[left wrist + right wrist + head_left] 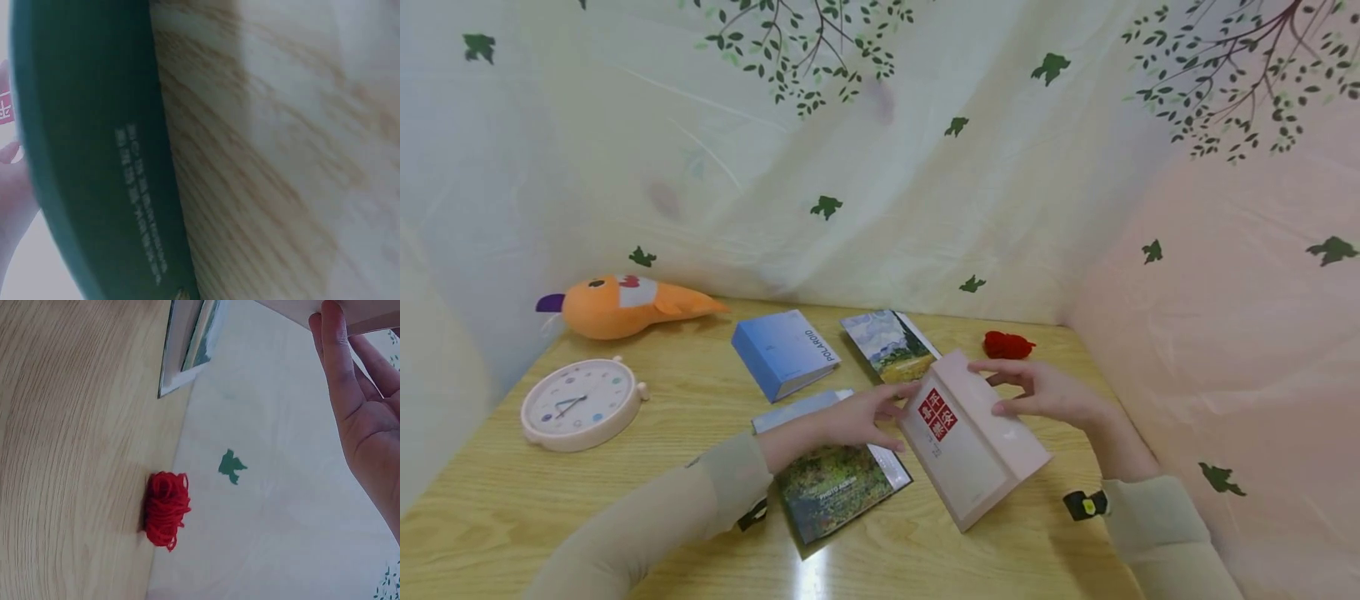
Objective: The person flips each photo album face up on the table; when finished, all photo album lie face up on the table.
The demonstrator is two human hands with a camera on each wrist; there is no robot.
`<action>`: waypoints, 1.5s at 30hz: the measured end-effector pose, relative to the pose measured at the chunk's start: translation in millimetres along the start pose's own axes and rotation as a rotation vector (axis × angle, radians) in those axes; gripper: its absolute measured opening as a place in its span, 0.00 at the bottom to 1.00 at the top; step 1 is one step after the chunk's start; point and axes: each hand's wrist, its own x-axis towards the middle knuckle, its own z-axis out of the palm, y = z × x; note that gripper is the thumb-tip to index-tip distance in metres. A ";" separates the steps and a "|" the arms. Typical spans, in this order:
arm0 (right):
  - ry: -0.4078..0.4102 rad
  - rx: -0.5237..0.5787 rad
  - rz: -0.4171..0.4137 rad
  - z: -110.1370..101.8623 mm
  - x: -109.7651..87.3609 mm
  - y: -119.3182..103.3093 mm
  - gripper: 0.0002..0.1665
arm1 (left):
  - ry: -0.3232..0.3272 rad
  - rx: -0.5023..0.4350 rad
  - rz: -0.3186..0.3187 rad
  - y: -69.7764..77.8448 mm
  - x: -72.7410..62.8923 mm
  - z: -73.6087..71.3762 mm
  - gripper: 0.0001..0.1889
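A pale pink album-like box [958,458] with a red square of white characters tilts above the table between both hands. My right hand [1048,398] grips its spine side near the upper end, thumb on the spine; in the right wrist view the fingertips [332,319] meet its edge. My left hand [850,417] has its fingertips at the box's left edge, with a wide gap between thumb and fingers. Beneath the left hand lies a photo album [842,496] with a garden-painting cover; its dark green side [100,156] fills much of the left wrist view.
A blue Polaroid album [786,346] and an album with a landscape painting [887,346] lie farther back. Red yarn [1007,344] lies at the back right. On the left are a pink clock [580,404] and an orange plush bird [606,312]. A curtain [880,242] hangs behind.
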 end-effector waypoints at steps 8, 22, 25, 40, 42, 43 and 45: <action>-0.021 0.039 -0.071 15.8 10.2 -10.5 0.40 | 0.131 -0.075 -0.018 10.2 -3.8 -4.9 0.47; -0.023 0.097 -0.099 42.2 19.7 -19.2 0.38 | 0.201 -0.043 -0.054 25.6 -11.4 -14.5 0.35; -0.040 0.125 -0.120 47.5 20.7 -18.7 0.37 | 0.220 0.000 -0.067 27.9 -13.3 -15.0 0.34; -0.294 0.046 -0.272 67.6 14.1 -10.9 0.53 | 0.214 0.086 0.017 21.3 -22.2 -15.4 0.26; -0.310 -0.019 -0.266 72.8 13.1 -9.9 0.54 | 0.205 0.121 0.027 16.4 -23.0 -13.5 0.24; -0.313 -0.040 -0.271 75.5 12.6 -9.6 0.55 | 0.200 0.135 0.026 14.0 -23.5 -12.6 0.24; -0.309 -0.068 -0.283 80.0 11.1 -9.5 0.55 | 0.197 0.149 0.011 10.6 -24.8 -10.7 0.23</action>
